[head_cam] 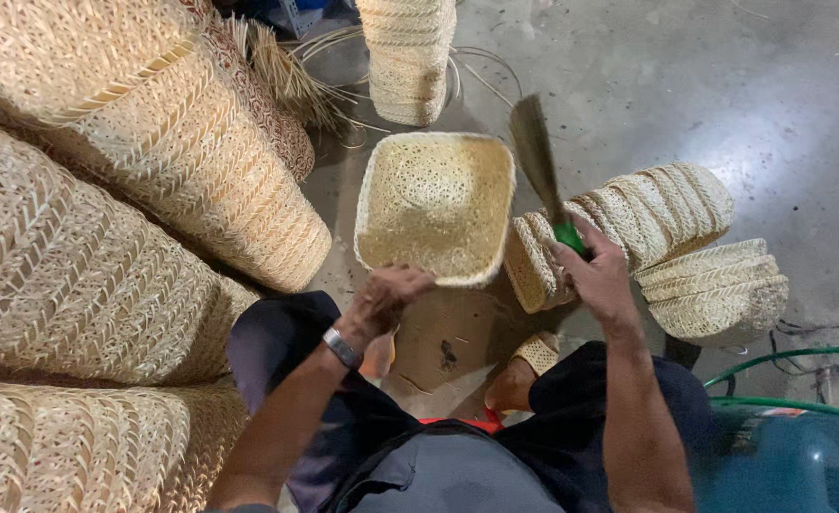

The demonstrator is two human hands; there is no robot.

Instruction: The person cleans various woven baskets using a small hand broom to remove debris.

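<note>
Head view looks straight down on a square woven basket (435, 204), pale straw in colour, tipped so its open inside faces up. It sits at the middle of the scene, just beyond the person's knees. The left hand (388, 293) grips the basket's near rim, fingers curled over the edge and pressed against the weave; a metal watch band (341, 347) circles that wrist. The right hand (592, 271), just right of the basket, is clenched around the green handle of a brush (538, 157), whose dark bristles fan up and blur above the basket's right corner.

Under the basket's near edge lies one piece of brown cardboard (448, 342), with the person's bare feet and a woven sandal resting on it. The floor (723, 85) is bare grey concrete, scuffed and mottled, stretching away to the right of the basket.

Right of the basket lie two nested stacks of similar baskets on their sides (666, 214), the lower one (718, 290) touching the upper. Beyond the basket stands one upright stack (405, 57), with loose cane loops and a bundle of straw strips (286, 71) beside it. Left of the basket, four large stacks (182, 142) lie tilted and fill that whole side. At the near right, well apart from the basket, sits one teal drum with a green hose (790, 356) curving over it.
</note>
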